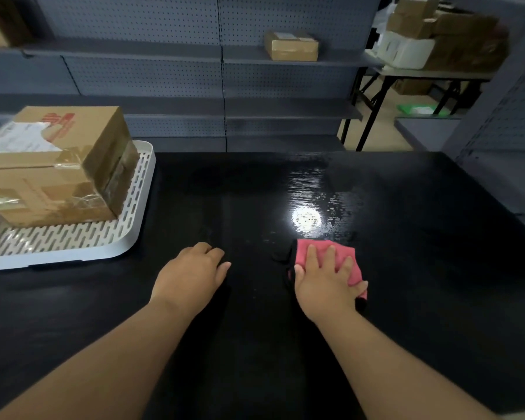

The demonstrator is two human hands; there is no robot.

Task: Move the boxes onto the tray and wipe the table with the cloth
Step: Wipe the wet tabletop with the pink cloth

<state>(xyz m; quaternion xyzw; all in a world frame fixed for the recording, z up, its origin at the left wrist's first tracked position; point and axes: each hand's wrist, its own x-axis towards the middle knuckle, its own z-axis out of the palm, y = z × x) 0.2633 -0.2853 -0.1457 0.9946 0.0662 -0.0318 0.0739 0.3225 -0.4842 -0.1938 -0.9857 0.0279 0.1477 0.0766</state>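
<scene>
Pressing down flat, the right hand (pixel 325 283) is laid with fingers spread on the pink cloth (pixel 343 259), which is pinned against the black table (pixel 437 237) rather than gripped; the cloth lies just below a bright glare patch on the tabletop. The left hand (pixel 191 280) is rested palm down on the bare table surface well to the left of the cloth, fingers loosely curled, with nothing held. At the table's left edge a white slotted tray (pixel 73 241) is seen, and two cardboard boxes are stacked on it: the upper box (pixel 70 137) is set on the lower box (pixel 43 195). Behind the table, grey pegboard shelving (pixel 164 71) is visible, with a small cardboard parcel (pixel 291 45) placed on one shelf.
</scene>
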